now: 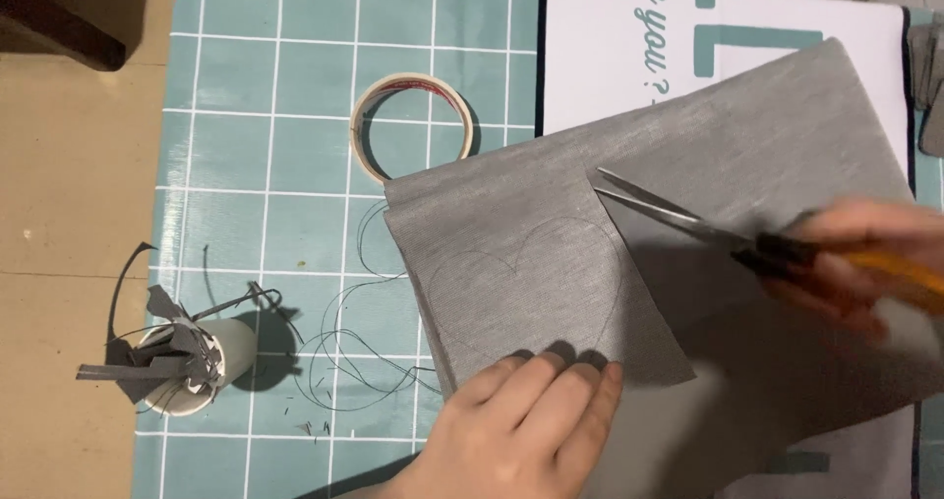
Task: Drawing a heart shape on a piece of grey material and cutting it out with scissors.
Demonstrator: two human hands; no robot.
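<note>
A sheet of grey fabric (747, 135) lies across the teal grid mat (265, 155). A faint heart outline (536, 283) is drawn on its left part, and a cut runs down beside it. My left hand (516, 430) presses flat on the fabric's near edge below the heart. My right hand (855, 263), blurred, holds scissors (678, 214) with orange and black handles. The blades are slightly apart at the top of the cut, right of the heart.
A roll of masking tape (411, 125) lies on the mat behind the fabric's corner. A white paper cup (202, 366) stuffed with grey scraps stands at the mat's left edge, with loose dark threads (354, 347) beside it. A white printed sheet (629, 47) lies under the fabric.
</note>
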